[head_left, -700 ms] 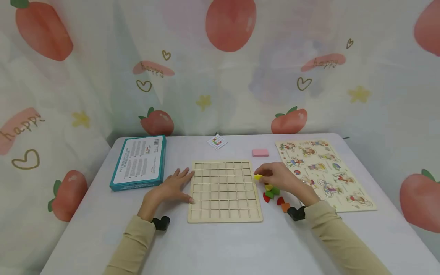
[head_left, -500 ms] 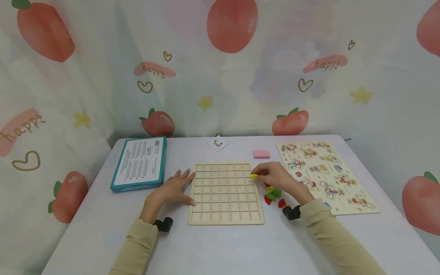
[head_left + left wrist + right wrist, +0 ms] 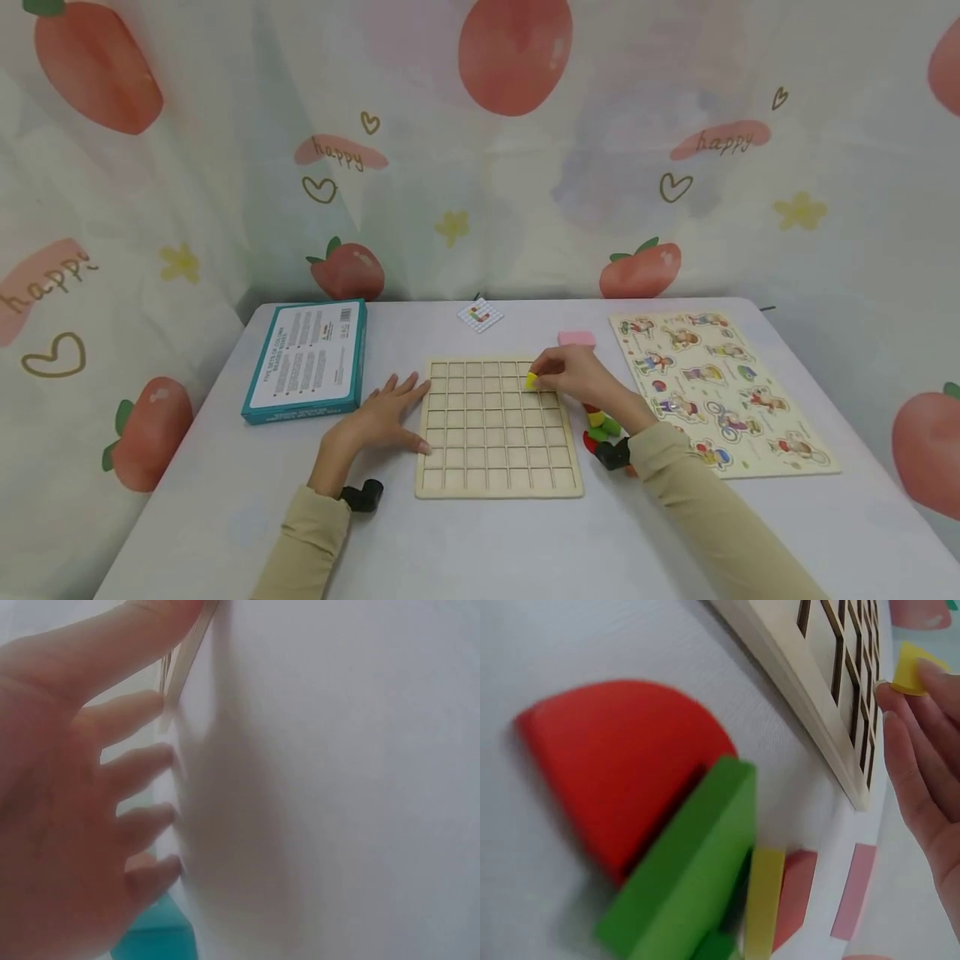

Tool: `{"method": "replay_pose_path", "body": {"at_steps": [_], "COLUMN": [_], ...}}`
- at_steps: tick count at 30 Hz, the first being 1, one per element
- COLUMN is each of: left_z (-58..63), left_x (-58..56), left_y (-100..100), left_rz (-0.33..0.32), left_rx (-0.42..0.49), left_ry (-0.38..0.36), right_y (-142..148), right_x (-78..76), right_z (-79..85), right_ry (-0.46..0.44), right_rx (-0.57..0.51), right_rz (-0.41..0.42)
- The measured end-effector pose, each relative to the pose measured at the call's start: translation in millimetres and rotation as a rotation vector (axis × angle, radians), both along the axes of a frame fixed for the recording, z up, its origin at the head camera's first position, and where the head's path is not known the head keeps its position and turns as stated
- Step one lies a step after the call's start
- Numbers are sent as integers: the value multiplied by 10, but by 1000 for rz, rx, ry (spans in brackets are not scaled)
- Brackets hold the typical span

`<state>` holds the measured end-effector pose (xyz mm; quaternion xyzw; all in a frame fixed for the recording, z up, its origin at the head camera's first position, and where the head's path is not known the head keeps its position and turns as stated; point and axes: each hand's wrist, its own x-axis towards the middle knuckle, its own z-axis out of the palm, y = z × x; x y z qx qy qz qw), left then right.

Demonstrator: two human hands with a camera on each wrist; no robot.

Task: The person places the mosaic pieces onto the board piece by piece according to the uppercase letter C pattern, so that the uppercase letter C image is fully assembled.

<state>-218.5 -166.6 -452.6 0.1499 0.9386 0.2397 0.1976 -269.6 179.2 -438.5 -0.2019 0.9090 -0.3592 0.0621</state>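
Observation:
A pale wooden grid board (image 3: 497, 436) lies flat on the table between the two hands. My right hand (image 3: 581, 382) pinches a small yellow block (image 3: 531, 381) over the board's upper right squares; the right wrist view shows the same yellow block (image 3: 912, 667) between thumb and fingers. At the board's left edge, my left hand (image 3: 372, 422) rests with fingers spread, its thumb and fingertips at the rim. Beside the board on the right, partly hidden by the right wrist, lie loose pieces: a red quarter-round piece (image 3: 630, 765), green blocks (image 3: 686, 862) and a yellow block (image 3: 763, 900).
A teal box (image 3: 303, 360) lies at the left. Behind the board are a small card (image 3: 480, 315) with a coloured grid pattern and a pink block (image 3: 576, 338). On the right lies a cream picture puzzle board (image 3: 720, 392).
My right hand has carried the yellow block leftward, from beside the board's right edge to over its upper right squares. The left hand stays at the left edge. The head view has shifted slightly.

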Motion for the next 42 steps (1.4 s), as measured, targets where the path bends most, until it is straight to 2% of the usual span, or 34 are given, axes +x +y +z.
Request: {"method": "replay_pose_path", "body": {"at_steps": [8,16,23,30,42], "left_z": [17,10,32,8,20], "left_x": [3,43,45,42,33], "left_y": [38,62,65,56,30], "left_rz": [5,19,11,18,15], "left_rx": [22,35,44,33,25], "left_ry": [21,8,20,23,5], "right_y": [-135,-279,-331,-385,-249], "right_x": [-96,-134,-136,-131,-68], "right_z": [-9,-45,-66,-78,9], "right_ry": [-10,-4,9,16,-33], "right_rx": [20,59,95,115,46], "right_rz": [4,57,9,15,59]}}
